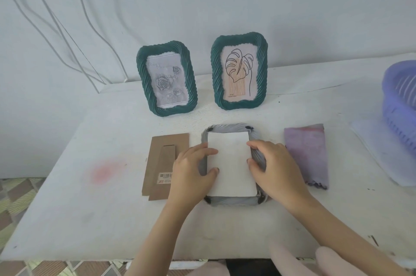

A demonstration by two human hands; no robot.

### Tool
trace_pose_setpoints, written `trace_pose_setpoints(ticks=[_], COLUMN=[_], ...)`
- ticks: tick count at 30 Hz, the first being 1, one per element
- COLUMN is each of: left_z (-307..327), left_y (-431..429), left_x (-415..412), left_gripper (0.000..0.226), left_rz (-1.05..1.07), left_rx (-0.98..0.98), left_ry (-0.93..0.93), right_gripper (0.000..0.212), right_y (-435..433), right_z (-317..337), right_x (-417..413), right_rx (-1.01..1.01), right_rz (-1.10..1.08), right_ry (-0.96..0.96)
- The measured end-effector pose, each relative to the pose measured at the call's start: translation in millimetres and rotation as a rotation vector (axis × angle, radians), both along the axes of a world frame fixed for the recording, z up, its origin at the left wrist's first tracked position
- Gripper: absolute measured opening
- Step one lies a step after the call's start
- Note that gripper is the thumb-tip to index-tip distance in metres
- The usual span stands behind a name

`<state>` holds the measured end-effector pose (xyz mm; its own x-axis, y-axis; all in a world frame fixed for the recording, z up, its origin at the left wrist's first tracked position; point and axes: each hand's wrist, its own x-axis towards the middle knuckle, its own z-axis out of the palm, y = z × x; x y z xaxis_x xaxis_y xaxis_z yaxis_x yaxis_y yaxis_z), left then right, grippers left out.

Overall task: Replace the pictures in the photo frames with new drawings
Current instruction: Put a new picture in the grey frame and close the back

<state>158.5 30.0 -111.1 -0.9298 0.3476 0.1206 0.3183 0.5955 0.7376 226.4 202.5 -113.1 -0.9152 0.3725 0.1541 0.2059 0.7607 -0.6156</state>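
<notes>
Near the middle of the white table (pixel 90 208), a grey twisted-rope-pattern photo frame (pixel 227 127) lies face down with a white rectangular sheet of paper (pixel 231 167) resting on its back, inside the rim. The left hand (pixel 191 174) sits at the sheet's left edge, with its forefinger and thumb laid flat on the paper. The right hand (pixel 276 170) curls over the frame's right side, its forefinger tip and thumb tip touching the sheet's right edge. The hands are apart, with the paper between them. Just left of the frame lies a brown cardboard backing board (pixel 157 158) with a fold-out stand and a barcode sticker, partly under the left hand. A folded purple cloth (pixel 306 154) lies to the right. At the back, two dark green rope-pattern frames stand upright: the left green frame (pixel 143 77) shows a grey rose drawing (pixel 165 83), and the right green frame (pixel 216 73) shows a line-drawn leaf picture (pixel 239 71). A purple plastic basket (pixel 396 100) sits at the far right.
</notes>
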Motion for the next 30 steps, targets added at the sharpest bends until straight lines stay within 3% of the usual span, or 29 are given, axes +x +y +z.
trace_pose_setpoints(ticks=[15, 23, 30], left_z=[2.4, -2.6, -3.5], left_y=[-0.7, 1.3, -1.3], left_x=[-4.6, -7.6, -10.9], left_gripper=[0.048, 0.05, 0.053], left_rz=[0.026, 0.047, 0.045], left_rx=[0.333, 0.424, 0.482], left_ry=[-0.155, -0.203, -0.224], right_gripper=[0.035, 0.029, 0.031], right_y=[-1.5, 5.3, 5.7], right_z=[-1.9, -1.6, 0.7], right_x=[-0.1, -5.5, -9.3], right_rx=[-0.039, -0.361, -0.363], right_rz=[-0.021, -0.021, -0.026], right_ry=[0.109, 0.158, 0.183])
